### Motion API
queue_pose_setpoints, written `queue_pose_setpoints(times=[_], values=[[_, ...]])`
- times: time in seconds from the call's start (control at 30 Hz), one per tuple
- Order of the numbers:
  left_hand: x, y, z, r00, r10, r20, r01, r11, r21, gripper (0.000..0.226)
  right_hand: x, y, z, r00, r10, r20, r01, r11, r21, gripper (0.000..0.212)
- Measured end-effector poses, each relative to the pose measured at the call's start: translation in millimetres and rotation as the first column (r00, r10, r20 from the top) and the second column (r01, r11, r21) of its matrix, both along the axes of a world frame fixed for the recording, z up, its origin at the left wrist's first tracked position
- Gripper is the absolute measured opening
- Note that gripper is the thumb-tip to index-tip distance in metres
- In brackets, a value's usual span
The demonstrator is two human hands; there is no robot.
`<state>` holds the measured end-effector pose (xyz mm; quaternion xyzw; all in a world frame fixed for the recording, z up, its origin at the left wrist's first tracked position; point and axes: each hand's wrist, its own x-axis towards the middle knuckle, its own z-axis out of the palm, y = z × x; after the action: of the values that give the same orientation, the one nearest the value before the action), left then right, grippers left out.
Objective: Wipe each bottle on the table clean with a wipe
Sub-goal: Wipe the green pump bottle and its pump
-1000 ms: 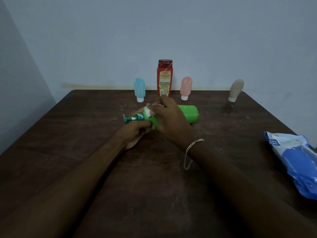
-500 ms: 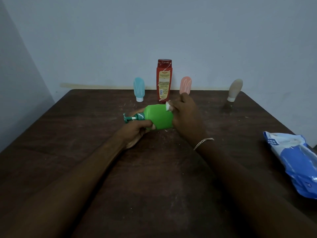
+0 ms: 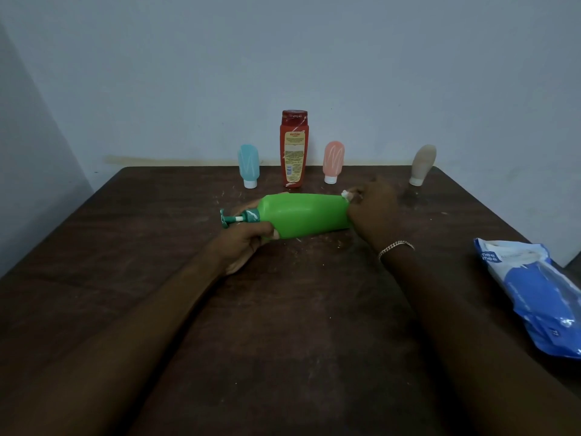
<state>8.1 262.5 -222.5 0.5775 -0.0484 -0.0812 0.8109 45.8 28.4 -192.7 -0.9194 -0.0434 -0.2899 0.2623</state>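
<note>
Scuffed tabletop (image 3: 298, 309): left hand (image 3: 243, 243) grips green pump bottle (image 3: 301, 215) by neck, steadying it; right hand (image 3: 372, 209) pinches wipe (image 3: 345, 194) at base.

Both forearms reach in from the near edge. The left hand (image 3: 243, 247) curls round the green bottle (image 3: 301, 215) at its neck end, thumb on the near side; the right hand (image 3: 372, 212), further right, pinches a wipe (image 3: 346, 194) at the bottle's base

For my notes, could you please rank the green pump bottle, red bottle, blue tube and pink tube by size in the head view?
green pump bottle, though nearest the camera
red bottle
blue tube and pink tube: alike, unranked
</note>
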Motion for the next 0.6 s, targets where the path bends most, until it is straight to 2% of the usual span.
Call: queue_pose_setpoints(times=[0.07,0.2,0.27,0.33,0.47,0.6], values=[[0,0,1,1.0,-0.001,-0.001,0.001,1.0,-0.003,0.048,-9,21,4,0.999,0.036,0.003,-0.036,0.999,0.006,0.024],[-4,1,3,1.0,-0.001,0.002,0.001,1.0,0.005,0.043,-32,65,7,0.944,0.298,0.143,-0.294,0.955,-0.047,0.019],[-6,0,5,1.0,0.007,0.007,-0.007,1.0,0.001,0.045,-31,61,5,0.931,0.329,0.157,-0.319,0.944,-0.091,0.02],[-7,-1,7,1.0,0.0,0.003,0.0,1.0,-0.008,0.045,-21,42,1,0.952,0.275,0.137,-0.264,0.96,-0.088,0.02],[-6,-1,6,1.0,-0.027,0.004,0.027,0.999,-0.034,0.047,-4,-5,-6,0.994,0.061,0.088,-0.063,0.998,0.022,0.013],[1,4,-3,0.999,-0.027,0.018,0.028,0.998,-0.058,0.051,1,-12,-8,1.0,-0.008,0.006,0.008,0.999,0.041,0.02]])
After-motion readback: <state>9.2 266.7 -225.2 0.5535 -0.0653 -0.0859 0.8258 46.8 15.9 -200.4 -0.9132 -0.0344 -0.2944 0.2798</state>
